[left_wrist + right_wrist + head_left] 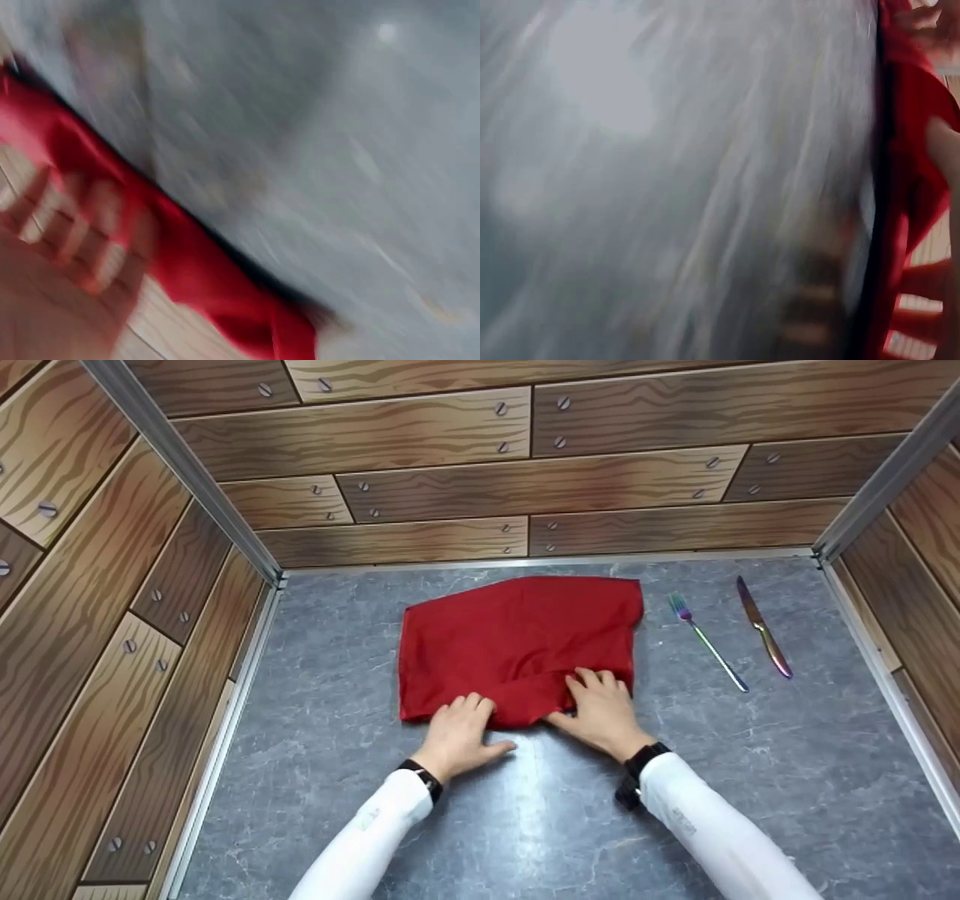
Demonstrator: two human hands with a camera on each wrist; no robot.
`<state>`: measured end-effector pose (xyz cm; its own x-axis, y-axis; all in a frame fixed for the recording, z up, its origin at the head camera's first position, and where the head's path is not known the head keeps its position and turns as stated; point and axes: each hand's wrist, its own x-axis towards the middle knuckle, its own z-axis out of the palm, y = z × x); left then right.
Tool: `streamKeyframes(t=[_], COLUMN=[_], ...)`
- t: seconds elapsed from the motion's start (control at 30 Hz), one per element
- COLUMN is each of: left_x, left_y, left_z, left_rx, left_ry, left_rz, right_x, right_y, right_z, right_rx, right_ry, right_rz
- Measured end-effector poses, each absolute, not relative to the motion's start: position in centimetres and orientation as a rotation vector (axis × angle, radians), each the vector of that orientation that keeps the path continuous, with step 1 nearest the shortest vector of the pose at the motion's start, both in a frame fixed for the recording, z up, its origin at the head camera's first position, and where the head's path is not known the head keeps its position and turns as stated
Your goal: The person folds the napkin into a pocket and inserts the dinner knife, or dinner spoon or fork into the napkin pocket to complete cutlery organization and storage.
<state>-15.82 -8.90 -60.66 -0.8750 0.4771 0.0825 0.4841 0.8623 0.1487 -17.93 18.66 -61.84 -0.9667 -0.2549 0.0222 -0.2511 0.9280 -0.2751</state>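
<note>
A red cloth lies spread on the grey marbled tabletop, with a strip turned up and creased along its near edge. My left hand rests its fingers on that near edge, thumb held out over the tabletop. In the left wrist view, blurred straight fingers touch the red cloth. To the right, my right hand lays spread fingers on the turned-up strip, its thumb at the cloth's near edge. The right wrist view shows that thumb against the bunched cloth.
Right of the cloth lie a shiny rainbow-coloured fork and a matching knife. Wood-patterned panels wall in the back and both sides, with metal rails along the tabletop's edges.
</note>
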Motion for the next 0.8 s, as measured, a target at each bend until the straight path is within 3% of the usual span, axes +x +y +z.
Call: streamKeyframes(t=[0.27,0.53,0.8], left_x=[-15.8,-16.4,-17.0], left_y=[-4.7,-4.6,-7.3], left_z=[-60.8,-61.1,-59.1], left_rx=[-0.388,-0.365,-0.405], left_ry=[-3.053,-2.720,-2.670], left_rz=[-0.033,0.092,0.039], right_x=[-18.0,-18.1,-18.4], right_y=[16.8,16.3,17.3], right_z=[-61.4,-61.2,-59.9], right_rx=[-0.230,-0.211,-0.304], right_ry=[3.131,3.245,3.356], right_rz=[-0.440,-0.596,-0.768])
